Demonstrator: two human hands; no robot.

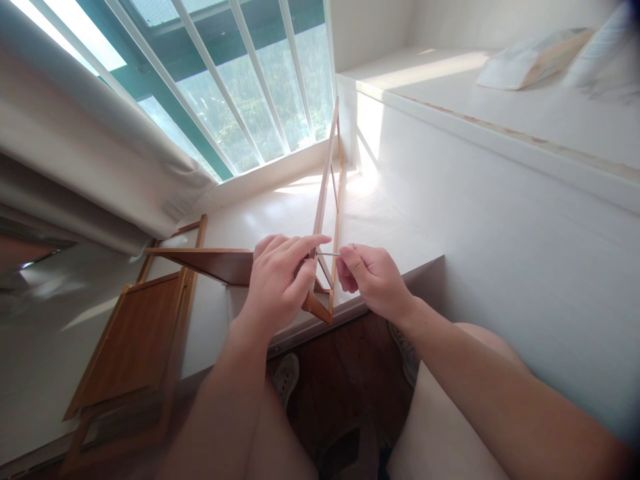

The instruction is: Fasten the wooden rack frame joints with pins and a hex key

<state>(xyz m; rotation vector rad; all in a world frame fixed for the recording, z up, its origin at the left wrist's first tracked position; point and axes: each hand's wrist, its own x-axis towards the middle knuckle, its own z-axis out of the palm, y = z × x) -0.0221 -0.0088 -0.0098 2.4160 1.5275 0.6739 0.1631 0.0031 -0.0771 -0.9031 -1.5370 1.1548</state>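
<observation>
A wooden piece of furniture, with a slim wooden frame [325,177] and a brown panel [215,261], stands upright on the white ledge in front of me. My left hand [280,277] is closed round the corner where panel and frame meet, its index finger stretched out along the top. Between the thumb and fingers of my right hand [370,273] is a thin metal rod [328,253] that looks like a hex key. Its tip points left into the frame beside my left fingers. The rest of the tool is hidden in my grip.
Another wooden piece with a slatted panel [130,333] leans at the left. A barred window [240,80] and a beige curtain [95,127] are behind. On the right, a raised white counter [425,83] bears a plastic packet [535,59]. Dark wooden floor [345,360] lies below.
</observation>
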